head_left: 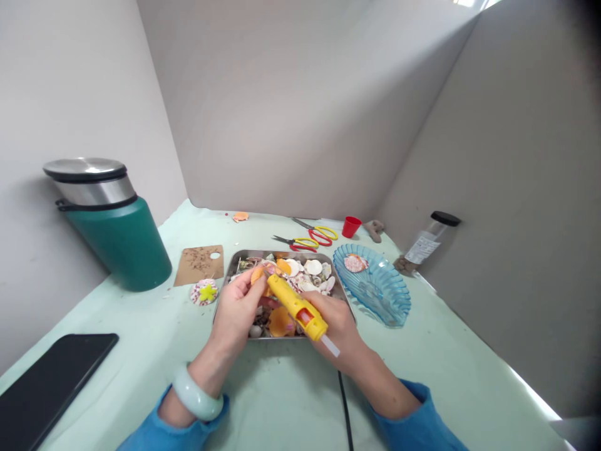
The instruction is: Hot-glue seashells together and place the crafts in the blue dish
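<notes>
My right hand [335,326] grips a yellow glue gun [297,307], its nozzle pointing up-left toward my left hand. A white glue stick pokes out of the gun's back end. My left hand [237,307] pinches a small orange shell [257,275] at its fingertips, right at the gun's tip. Both hands hover over a metal tray [228,269] filled with several shells, white, orange and patterned. A pale bangle sits on my left wrist and both sleeves are blue.
A green flask [117,235] stands at the left, a black phone [47,388] at the near left. A brown card [200,264] and a decorated shell [205,292] lie left of the tray. A blue shell-shaped dish [380,288], scissors [307,238], a red cup [351,226] and a jar [427,244] lie right and behind.
</notes>
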The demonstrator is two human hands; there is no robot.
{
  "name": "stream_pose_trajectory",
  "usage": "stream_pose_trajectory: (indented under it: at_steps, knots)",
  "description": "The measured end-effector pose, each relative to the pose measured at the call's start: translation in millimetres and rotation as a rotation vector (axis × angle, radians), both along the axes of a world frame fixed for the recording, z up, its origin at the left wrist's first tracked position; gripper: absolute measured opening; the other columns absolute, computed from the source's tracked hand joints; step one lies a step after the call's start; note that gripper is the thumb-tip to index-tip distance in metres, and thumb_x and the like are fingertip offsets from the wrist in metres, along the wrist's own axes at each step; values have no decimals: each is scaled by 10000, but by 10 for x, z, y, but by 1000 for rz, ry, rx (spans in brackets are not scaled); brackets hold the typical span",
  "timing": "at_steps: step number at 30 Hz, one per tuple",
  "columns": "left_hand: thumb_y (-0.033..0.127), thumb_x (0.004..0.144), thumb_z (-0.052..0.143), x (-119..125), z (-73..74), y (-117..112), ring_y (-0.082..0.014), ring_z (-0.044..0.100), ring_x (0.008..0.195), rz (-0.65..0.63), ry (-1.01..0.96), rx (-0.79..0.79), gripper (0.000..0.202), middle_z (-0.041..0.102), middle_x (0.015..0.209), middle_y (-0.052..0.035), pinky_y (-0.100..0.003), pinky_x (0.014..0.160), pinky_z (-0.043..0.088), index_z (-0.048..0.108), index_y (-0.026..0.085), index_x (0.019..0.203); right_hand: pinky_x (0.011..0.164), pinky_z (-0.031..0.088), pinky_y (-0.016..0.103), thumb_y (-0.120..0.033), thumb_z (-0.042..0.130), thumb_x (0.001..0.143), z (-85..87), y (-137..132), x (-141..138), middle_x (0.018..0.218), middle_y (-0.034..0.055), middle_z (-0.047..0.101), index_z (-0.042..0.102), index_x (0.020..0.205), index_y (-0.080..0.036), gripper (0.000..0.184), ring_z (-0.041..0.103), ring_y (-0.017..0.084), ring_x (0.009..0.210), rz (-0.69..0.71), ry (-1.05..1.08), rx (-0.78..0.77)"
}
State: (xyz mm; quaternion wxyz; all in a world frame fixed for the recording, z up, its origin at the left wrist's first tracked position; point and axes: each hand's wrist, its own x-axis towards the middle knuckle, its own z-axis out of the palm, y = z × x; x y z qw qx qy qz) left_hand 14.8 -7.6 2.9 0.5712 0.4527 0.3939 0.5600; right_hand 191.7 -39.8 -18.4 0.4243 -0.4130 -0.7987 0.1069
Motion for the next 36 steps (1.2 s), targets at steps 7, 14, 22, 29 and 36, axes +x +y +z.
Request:
stream_pose_trajectory:
  at_steps: [7, 14, 22, 29, 36]
  knots:
    - [399, 735, 686, -16, -21, 2, -188, 654, 788, 8, -5, 9, 369, 714, 938, -63, -258, 627, 551, 689, 139, 997, 655, 453, 278, -194, 597, 806, -12, -19, -24, 849, 69, 693, 590, 997, -190, 191, 639, 197, 733, -56, -27, 15]
    - [464, 701, 702, -16, -22, 11, -205, 656, 810, 33, 13, 8, 439, 716, 930, -61, -284, 666, 555, 695, 142, 999, 640, 454, 275, -204, 576, 816, -17, -16, -15, 829, 61, 686, 587, 991, -196, 175, 633, 189, 712, -40, -21, 73]
    - [424, 791, 615, -37, -64, 25, -113, 588, 577, 67, 118, 58, 351, 686, 883, -32, -214, 510, 476, 640, 183, 1045, 614, 412, 260, -246, 611, 812, 23, -33, 3, 772, 11, 629, 589, 957, -205, 152, 563, 158, 656, -68, 82, -120]
    - [394, 819, 578, -38, -71, 20, -97, 504, 452, 82, 186, 84, 247, 603, 639, 33, -203, 452, 403, 571, 202, 974, 566, 420, 239, -352, 641, 818, 61, 10, 1, 684, -21, 582, 602, 844, -197, 162, 515, 133, 608, -59, 265, -359]
    - [395, 848, 543, -48, -75, 18, -86, 483, 441, 8, 203, 84, 222, 596, 635, 31, -195, 440, 390, 557, 202, 957, 637, 471, 252, -356, 664, 801, 6, 34, 15, 762, -4, 628, 629, 930, -187, 215, 550, 147, 677, -9, 404, -477]
